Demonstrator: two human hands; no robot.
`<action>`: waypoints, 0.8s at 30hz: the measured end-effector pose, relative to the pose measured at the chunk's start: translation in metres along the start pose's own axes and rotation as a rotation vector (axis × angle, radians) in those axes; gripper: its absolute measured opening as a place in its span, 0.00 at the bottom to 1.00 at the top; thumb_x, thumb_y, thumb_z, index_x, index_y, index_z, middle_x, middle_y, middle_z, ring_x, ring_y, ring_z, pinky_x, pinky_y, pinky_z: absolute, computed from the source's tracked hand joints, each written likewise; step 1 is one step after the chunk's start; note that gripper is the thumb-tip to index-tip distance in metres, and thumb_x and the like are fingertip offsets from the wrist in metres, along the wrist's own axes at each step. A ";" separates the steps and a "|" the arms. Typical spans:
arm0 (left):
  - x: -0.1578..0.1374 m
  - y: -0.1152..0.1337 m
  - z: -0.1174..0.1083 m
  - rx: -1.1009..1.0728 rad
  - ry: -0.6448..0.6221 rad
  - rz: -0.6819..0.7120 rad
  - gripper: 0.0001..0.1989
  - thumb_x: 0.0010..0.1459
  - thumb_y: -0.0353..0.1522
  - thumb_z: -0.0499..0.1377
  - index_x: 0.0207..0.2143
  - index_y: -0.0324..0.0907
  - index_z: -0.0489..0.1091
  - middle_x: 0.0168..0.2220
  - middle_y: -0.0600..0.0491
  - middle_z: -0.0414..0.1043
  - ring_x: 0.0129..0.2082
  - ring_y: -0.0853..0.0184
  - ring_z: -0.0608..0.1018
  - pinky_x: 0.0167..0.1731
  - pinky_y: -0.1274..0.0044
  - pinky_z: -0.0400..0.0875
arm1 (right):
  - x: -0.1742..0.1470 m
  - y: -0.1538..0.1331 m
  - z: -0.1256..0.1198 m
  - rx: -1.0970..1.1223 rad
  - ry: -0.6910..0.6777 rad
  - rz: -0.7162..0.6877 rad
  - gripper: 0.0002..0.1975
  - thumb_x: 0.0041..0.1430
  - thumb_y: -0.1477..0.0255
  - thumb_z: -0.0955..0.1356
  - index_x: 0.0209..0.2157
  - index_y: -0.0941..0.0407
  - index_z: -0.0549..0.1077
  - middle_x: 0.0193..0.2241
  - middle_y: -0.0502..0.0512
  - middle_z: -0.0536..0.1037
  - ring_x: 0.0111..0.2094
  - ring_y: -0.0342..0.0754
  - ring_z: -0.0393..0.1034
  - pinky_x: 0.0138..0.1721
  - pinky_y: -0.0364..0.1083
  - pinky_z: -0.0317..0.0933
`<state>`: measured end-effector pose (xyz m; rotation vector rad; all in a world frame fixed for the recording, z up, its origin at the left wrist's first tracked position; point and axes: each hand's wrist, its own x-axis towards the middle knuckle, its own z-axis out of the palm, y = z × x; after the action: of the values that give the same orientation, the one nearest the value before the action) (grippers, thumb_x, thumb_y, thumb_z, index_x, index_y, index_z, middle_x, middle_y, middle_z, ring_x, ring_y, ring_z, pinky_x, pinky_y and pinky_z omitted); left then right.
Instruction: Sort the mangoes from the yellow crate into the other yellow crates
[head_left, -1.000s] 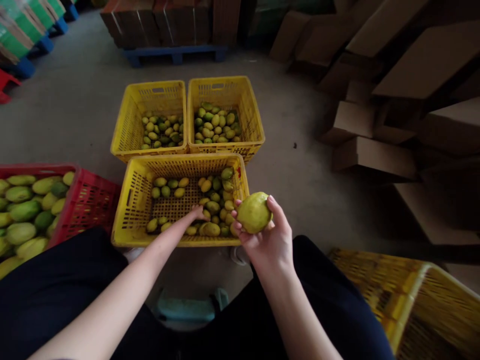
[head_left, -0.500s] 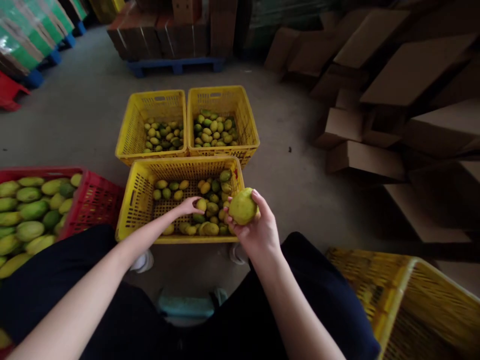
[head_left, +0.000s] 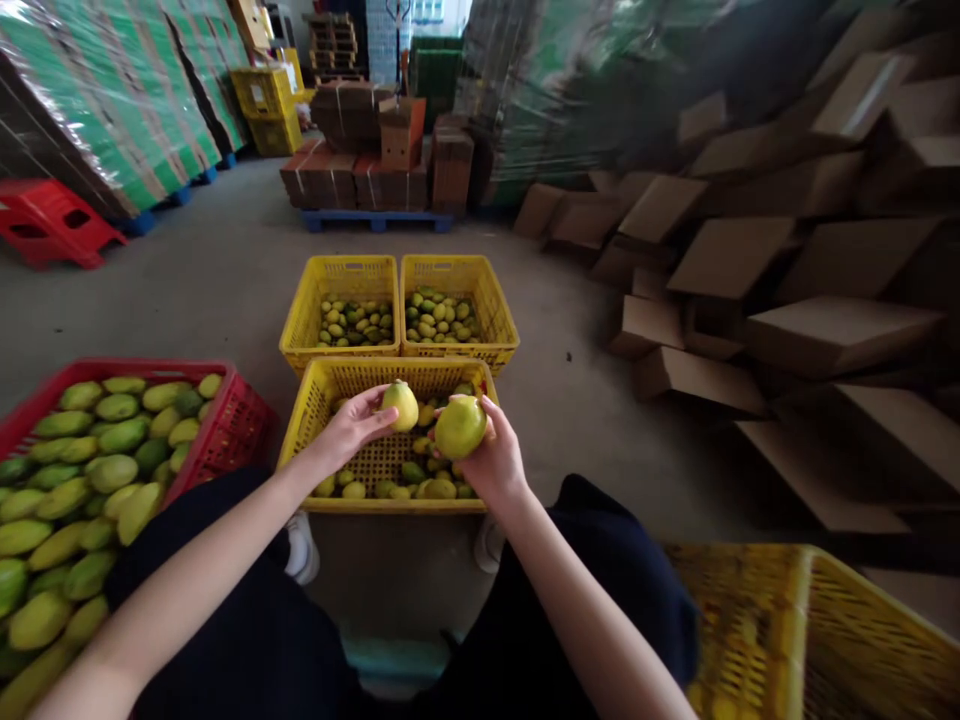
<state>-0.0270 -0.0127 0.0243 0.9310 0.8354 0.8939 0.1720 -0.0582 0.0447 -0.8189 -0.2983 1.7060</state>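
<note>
My left hand (head_left: 358,425) is closed around the side of a yellow fruit (head_left: 403,406) with a small stem end on top. In my right hand (head_left: 496,455) sits a rounder yellow-green fruit (head_left: 460,428), with the thumb and fingers around it. Both fruits are held close together, a small gap apart, above the near yellow crate (head_left: 296,440). That crate holds several loose green and yellow fruits (head_left: 439,488), partly hidden by my hands. The exact kind of fruit is not clear.
Two more yellow crates (head_left: 300,310) with fruits stand just beyond. At left is a full red crate (head_left: 232,430); at lower right, another yellow crate (head_left: 795,620). Cardboard boxes (head_left: 720,380) lie heaped at right. A red stool (head_left: 56,225) and a loaded blue pallet (head_left: 375,220) stand farther back.
My left hand has lifted a yellow fruit out of the near crate, up beside the fruit in my right hand. The right-hand fruit looks turned. The camera view has tilted up.
</note>
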 end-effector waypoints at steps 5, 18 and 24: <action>-0.002 0.010 0.014 0.127 -0.037 0.189 0.26 0.41 0.35 0.72 0.45 0.43 0.75 0.47 0.48 0.76 0.44 0.61 0.77 0.43 0.73 0.72 | -0.003 0.000 0.012 -0.059 -0.019 -0.087 0.17 0.49 0.60 0.69 0.37 0.57 0.76 0.29 0.54 0.81 0.29 0.51 0.76 0.25 0.46 0.68; 0.008 0.019 0.029 0.021 0.017 0.117 0.28 0.37 0.39 0.74 0.42 0.41 0.74 0.43 0.49 0.76 0.40 0.64 0.77 0.38 0.77 0.74 | 0.013 -0.010 0.011 -0.075 -0.032 -0.236 0.17 0.46 0.61 0.74 0.36 0.56 0.75 0.32 0.51 0.81 0.31 0.45 0.73 0.26 0.41 0.65; 0.016 0.015 0.032 -0.134 0.022 0.034 0.26 0.42 0.44 0.71 0.42 0.41 0.73 0.41 0.50 0.76 0.37 0.65 0.78 0.30 0.77 0.77 | 0.015 -0.007 0.013 -0.033 -0.091 -0.287 0.13 0.45 0.66 0.74 0.35 0.53 0.74 0.34 0.48 0.80 0.32 0.43 0.73 0.28 0.40 0.65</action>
<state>0.0033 -0.0034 0.0457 0.8221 0.7709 0.9796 0.1677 -0.0389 0.0528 -0.6871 -0.4836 1.4742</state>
